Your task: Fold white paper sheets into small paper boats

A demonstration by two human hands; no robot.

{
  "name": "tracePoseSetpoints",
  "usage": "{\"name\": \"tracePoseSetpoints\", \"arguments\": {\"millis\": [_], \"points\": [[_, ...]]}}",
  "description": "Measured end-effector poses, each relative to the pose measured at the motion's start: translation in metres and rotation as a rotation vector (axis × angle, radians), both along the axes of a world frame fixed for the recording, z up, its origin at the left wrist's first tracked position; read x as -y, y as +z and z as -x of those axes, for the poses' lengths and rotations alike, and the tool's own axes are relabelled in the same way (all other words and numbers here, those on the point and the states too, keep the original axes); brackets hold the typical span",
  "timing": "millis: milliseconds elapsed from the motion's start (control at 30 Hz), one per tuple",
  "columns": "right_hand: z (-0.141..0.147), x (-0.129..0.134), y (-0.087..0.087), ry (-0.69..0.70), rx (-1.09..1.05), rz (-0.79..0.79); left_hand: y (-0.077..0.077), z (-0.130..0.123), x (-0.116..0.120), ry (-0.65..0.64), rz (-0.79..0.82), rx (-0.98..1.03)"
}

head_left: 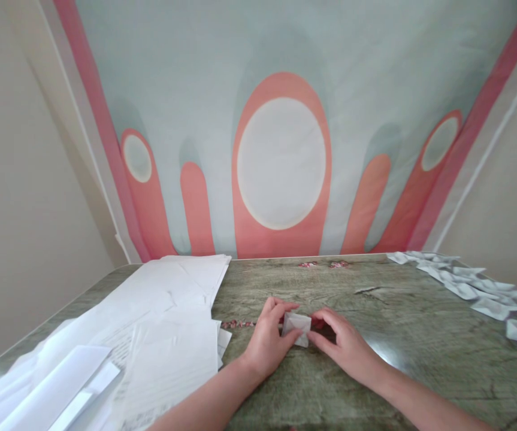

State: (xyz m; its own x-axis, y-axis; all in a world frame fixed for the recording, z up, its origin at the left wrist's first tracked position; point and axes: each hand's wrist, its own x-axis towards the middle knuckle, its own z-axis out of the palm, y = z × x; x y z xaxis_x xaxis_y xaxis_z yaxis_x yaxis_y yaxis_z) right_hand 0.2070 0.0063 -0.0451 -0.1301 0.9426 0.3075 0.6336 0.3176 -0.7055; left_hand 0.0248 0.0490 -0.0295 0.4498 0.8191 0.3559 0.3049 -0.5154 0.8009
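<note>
A small folded white paper piece (297, 327) is between my two hands, just above the wood-patterned table (402, 311). My left hand (269, 336) pinches its left side, with the thumb on its front and the fingers behind its upper edge. At its right edge, my right hand (341, 342) has the thumb and fingertips close against the paper, the fingers curved.
Stacked white sheets (172, 359), some printed, cover the left of the table, with folded strips (60, 392) on top. Several folded paper pieces (460, 290) line the right edge. Small red-and-white bits (339, 264) lie at the back, below a patterned backdrop (280, 239).
</note>
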Motion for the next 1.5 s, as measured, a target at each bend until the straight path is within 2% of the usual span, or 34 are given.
{"name": "tracePoseSetpoints", "arguments": {"millis": [267, 500, 633, 767, 900, 1000, 1100, 1267, 1500], "points": [[0.009, 0.006, 0.009, 0.074, -0.174, 0.122, -0.004, -0.005, 0.005, 0.046, 0.033, 0.183], [0.016, 0.012, 0.012, 0.02, -0.172, 0.078, 0.003, -0.006, 0.012, 0.031, 0.045, 0.196], [0.013, 0.011, 0.012, -0.023, -0.166, -0.026, 0.009, -0.005, 0.011, 0.042, -0.013, 0.162], [0.009, 0.01, 0.013, -0.011, -0.145, -0.22, 0.01, -0.003, 0.008, 0.058, -0.063, 0.121], [0.001, 0.01, 0.012, 0.015, 0.072, -0.432, 0.009, -0.002, 0.009, 0.053, -0.128, 0.042], [-0.005, 0.009, 0.012, 0.048, 0.273, -0.495, 0.01, 0.0, 0.012, 0.07, -0.227, -0.084], [-0.005, 0.009, 0.013, 0.069, 0.391, -0.49, 0.011, 0.002, 0.014, 0.075, -0.291, -0.239], [0.0, 0.01, 0.015, 0.109, 0.49, -0.435, 0.01, 0.005, 0.011, 0.062, -0.305, -0.417], [-0.006, 0.002, 0.007, 0.134, 0.368, -0.295, 0.009, 0.007, 0.006, 0.031, -0.28, -0.493]]}}
